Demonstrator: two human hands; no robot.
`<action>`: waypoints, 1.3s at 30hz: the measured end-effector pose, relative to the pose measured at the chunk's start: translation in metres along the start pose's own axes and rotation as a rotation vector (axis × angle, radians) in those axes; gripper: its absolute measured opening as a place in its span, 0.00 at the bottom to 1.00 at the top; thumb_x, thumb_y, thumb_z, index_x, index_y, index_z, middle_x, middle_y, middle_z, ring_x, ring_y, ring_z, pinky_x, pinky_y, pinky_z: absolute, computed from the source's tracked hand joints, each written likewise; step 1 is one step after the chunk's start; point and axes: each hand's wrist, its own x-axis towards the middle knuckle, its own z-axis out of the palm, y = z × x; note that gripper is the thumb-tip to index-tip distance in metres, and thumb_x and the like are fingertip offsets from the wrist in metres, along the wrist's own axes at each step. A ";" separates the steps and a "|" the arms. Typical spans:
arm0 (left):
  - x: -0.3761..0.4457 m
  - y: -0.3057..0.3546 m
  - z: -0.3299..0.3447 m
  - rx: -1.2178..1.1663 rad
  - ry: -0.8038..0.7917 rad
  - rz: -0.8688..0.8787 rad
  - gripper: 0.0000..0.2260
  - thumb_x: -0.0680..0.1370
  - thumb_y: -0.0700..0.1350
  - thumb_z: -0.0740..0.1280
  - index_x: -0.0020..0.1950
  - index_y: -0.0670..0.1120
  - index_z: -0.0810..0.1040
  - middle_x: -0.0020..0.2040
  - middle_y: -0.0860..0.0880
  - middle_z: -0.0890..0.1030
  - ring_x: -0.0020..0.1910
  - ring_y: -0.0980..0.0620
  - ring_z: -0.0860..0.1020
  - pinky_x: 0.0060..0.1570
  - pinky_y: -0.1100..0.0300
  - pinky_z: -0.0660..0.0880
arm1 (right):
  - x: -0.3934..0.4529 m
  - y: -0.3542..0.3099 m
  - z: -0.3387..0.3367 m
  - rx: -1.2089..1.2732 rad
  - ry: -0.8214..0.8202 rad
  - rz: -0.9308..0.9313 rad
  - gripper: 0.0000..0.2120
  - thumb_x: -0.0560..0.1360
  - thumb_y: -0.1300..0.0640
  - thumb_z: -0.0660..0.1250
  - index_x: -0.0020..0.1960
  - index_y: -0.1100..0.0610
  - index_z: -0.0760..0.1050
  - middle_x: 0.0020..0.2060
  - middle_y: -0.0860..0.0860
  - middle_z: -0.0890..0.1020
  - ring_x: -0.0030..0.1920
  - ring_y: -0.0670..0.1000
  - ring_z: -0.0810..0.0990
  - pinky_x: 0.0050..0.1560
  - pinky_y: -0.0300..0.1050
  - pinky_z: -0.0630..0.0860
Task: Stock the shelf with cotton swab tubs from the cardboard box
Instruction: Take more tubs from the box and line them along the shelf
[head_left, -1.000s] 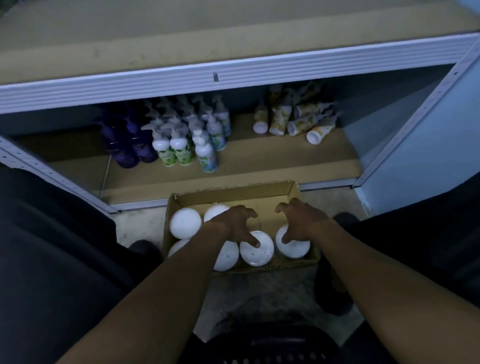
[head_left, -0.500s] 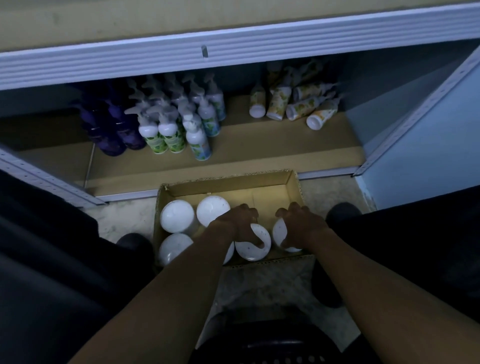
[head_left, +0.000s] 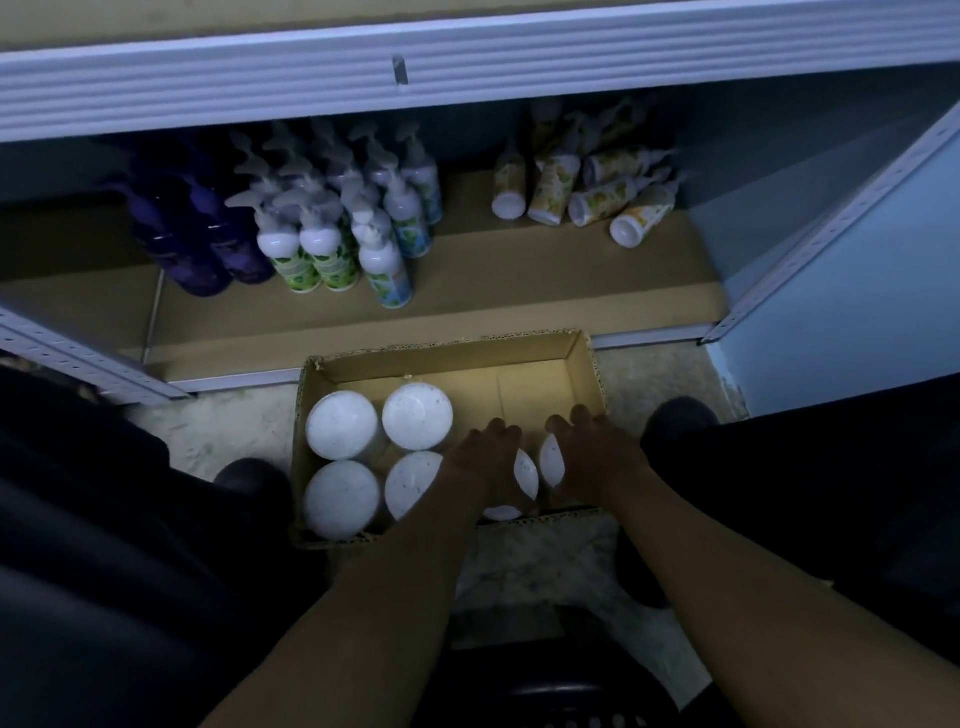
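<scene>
The shelf (head_left: 519, 291) is seen beyond both hands, its brown board running the full width of the head view. The cardboard box (head_left: 447, 358) is set on the floor just in front of the shelf edge, and both hands are lowered into its near right part. Two dark shoes (head_left: 680, 415) are noted on the floor, one to either side of the box.

On the shelf, beyond the left hand, a cluster of purple bottles (head_left: 208, 244) and white pump bottles (head_left: 332, 234) is stood upright. Beyond the right hand, yellow-printed bottles (head_left: 587, 192) are laid mostly on their sides.

Six cotton swab tubs are counted in the box, white lids up. Four of them (head_left: 343, 426) are packed in a square block to the left of the left hand. The remaining two are found directly under the hands.

The left hand (head_left: 488, 467) is curled down over one tub (head_left: 525, 473), with only slivers of the lid showing. The right hand (head_left: 592, 457) is curled over the neighbouring tub (head_left: 551, 460), likewise mostly hidden. The two hands are held side by side, nearly touching, with the box floor bare beyond the fingertips.
</scene>
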 end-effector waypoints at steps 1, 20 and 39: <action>0.000 0.000 0.001 0.008 0.005 -0.001 0.39 0.64 0.62 0.76 0.67 0.45 0.67 0.61 0.44 0.71 0.60 0.42 0.75 0.59 0.47 0.74 | 0.000 -0.001 0.001 -0.019 0.009 0.002 0.44 0.69 0.41 0.74 0.77 0.50 0.56 0.72 0.56 0.62 0.68 0.61 0.67 0.62 0.55 0.73; 0.008 -0.001 0.002 0.071 0.063 -0.048 0.45 0.65 0.61 0.76 0.72 0.44 0.59 0.70 0.43 0.62 0.69 0.39 0.64 0.65 0.43 0.69 | 0.007 -0.003 0.001 0.045 0.086 -0.015 0.41 0.70 0.44 0.73 0.75 0.53 0.56 0.71 0.57 0.63 0.68 0.62 0.66 0.62 0.56 0.72; -0.064 0.017 -0.166 0.074 0.187 0.041 0.34 0.67 0.58 0.77 0.67 0.44 0.71 0.63 0.46 0.75 0.57 0.45 0.75 0.52 0.54 0.75 | -0.041 0.000 -0.140 0.263 0.276 -0.162 0.36 0.63 0.43 0.79 0.67 0.51 0.73 0.61 0.52 0.74 0.59 0.54 0.75 0.55 0.49 0.77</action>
